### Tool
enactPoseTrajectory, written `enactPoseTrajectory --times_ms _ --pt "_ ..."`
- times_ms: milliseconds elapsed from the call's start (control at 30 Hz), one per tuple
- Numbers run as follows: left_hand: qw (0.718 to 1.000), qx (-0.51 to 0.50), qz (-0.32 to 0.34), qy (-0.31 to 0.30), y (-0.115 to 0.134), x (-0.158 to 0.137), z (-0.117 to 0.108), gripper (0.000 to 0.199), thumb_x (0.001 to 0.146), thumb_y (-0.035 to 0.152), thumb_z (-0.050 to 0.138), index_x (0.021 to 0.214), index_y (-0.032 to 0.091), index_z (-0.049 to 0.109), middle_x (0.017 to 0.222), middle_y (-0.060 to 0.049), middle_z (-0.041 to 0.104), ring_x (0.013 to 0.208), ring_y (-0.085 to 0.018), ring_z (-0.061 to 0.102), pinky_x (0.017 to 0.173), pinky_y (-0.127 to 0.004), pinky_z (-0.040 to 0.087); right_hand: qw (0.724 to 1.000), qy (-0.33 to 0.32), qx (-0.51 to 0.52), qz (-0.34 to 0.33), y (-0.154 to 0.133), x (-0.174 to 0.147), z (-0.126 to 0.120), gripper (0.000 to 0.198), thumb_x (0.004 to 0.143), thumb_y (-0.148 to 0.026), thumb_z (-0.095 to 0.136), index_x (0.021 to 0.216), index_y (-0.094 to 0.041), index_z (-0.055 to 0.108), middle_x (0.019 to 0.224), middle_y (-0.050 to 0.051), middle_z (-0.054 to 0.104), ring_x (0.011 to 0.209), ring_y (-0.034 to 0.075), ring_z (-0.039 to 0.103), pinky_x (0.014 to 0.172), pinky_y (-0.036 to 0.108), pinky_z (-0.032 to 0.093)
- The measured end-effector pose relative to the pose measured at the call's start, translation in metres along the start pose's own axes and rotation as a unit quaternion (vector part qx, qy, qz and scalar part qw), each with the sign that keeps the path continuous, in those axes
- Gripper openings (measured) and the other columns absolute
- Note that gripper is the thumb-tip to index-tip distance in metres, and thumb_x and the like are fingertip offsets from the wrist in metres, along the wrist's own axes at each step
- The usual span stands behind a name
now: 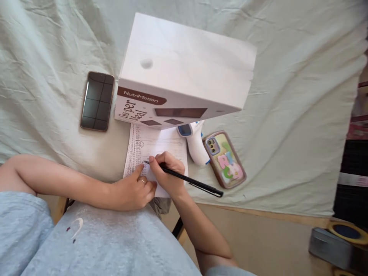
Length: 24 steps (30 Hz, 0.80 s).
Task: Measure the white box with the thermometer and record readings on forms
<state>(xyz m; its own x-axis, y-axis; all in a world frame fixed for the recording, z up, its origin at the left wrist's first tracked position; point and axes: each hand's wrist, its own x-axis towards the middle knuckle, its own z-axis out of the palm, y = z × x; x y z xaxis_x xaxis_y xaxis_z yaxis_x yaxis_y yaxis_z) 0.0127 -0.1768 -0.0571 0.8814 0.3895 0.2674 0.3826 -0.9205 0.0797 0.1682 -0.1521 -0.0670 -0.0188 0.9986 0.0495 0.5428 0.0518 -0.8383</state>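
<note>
My right hand [169,172] grips a black pen [195,182], whose tip meets a printed and handwritten sheet of paper [172,149]. On the sheet's lower left rests my left hand [132,189], wearing a ring; its index finger is stretched out beside the pen tip, the other fingers are bent, and it grasps nothing. A circled mark shows higher on the page. The paper's top edge is hidden by a large white box [186,61] labelled NutriMotion. Touching the paper's right side lies a white and blue handheld device [197,143], partly hidden by the box.
A dark-screened phone [97,101] lies left of the box. Another phone in a decorated case [225,159] sits right of the handheld device. A wrinkled pale cloth [287,115] covers the table. At lower right, off the cloth, are a grey object [330,245] and a yellow-rimmed roll [347,231].
</note>
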Motion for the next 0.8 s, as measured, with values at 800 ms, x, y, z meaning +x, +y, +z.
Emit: enactPoseTrajectory --times_ms 800 --pt "0.999 -0.019 0.008 -0.027 0.0003 0.0019 0.0027 0.027 0.087 0.014 0.047 0.107 0.008 0.064 0.08 -0.01 0.07 0.073 -0.022 0.066 0.094 -0.053 0.05 0.999 -0.002 -0.042 0.003 -0.0076 0.0035 0.0003 0.033 0.085 -0.027 0.053 0.057 -0.024 0.035 0.044 -0.007 0.043 0.041 0.009 0.038 0.045 0.024 0.035"
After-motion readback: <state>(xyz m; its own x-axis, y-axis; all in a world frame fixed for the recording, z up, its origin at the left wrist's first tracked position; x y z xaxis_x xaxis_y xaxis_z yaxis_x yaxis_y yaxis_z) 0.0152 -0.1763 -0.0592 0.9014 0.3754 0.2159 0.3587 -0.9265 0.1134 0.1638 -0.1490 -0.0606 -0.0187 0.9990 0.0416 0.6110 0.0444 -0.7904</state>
